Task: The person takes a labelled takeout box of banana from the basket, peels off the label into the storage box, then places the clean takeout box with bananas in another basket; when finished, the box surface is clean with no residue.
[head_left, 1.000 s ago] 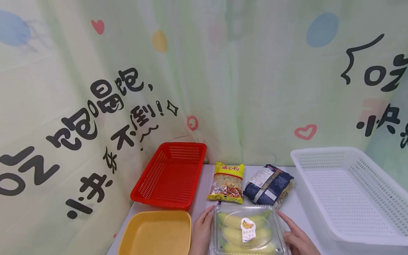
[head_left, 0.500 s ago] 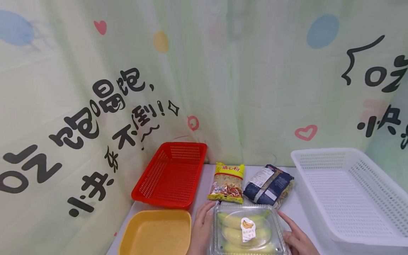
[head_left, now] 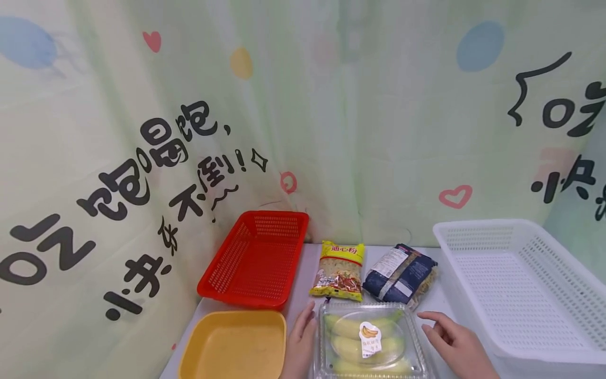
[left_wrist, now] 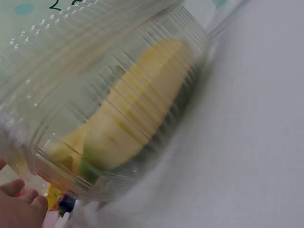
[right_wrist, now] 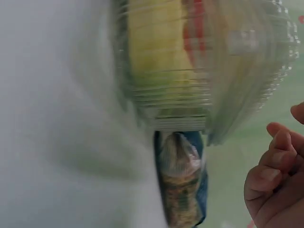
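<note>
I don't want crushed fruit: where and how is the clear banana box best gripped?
Probably hold the clear banana box by its ribbed side walls, left hand and right hand each from its own side: it lies flat, lid up, and looks broad.

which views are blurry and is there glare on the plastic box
Head view: patterned curtain and plastic box fairly sharp; left wrist view: box softened by blur, bright glints dotting its ribbed rim; right wrist view: box and navy packet blurred, similar glints along the rim, soft shadow on the white tabletop.
</note>
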### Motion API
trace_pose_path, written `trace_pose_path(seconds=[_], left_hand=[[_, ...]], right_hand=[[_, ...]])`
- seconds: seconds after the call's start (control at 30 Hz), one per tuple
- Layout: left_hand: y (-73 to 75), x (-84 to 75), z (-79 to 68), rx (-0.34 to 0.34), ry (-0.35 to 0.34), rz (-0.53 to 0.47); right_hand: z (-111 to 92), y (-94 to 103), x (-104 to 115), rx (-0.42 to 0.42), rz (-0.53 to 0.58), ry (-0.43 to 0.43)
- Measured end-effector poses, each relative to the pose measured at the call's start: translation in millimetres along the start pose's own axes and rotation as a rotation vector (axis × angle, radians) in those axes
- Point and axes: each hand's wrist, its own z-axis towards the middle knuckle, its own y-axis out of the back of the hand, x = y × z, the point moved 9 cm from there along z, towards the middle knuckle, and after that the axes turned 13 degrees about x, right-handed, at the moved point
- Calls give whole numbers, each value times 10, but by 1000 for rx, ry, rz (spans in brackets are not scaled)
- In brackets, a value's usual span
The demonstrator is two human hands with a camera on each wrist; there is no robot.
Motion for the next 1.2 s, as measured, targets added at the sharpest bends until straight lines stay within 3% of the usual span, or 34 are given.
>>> trace_pose_path(seconds=[0.1, 0.27, 0.37, 0.57, 0.7, 0.9, 1.2], left_hand=[[-36, 159, 21, 42, 50, -68], [-67, 323, 63, 71, 98, -113], [-68, 383, 72, 68, 120, -123], [-82, 428, 74, 59, 139, -147], [-98, 419, 67, 54, 145, -141], [-111, 408, 77, 56, 139, -140], [-93, 458, 99, 56, 156, -171]], right_hand=[[32, 22, 317, 28, -64, 219], [52, -136, 763, 147, -137, 618], [49, -283, 921, 228, -210, 756], [124, -561, 978, 468, -301, 711], [151, -641, 988, 533, -322, 703], [177, -678, 971, 558, -310, 696], [229, -678, 969, 482, -310, 736]])
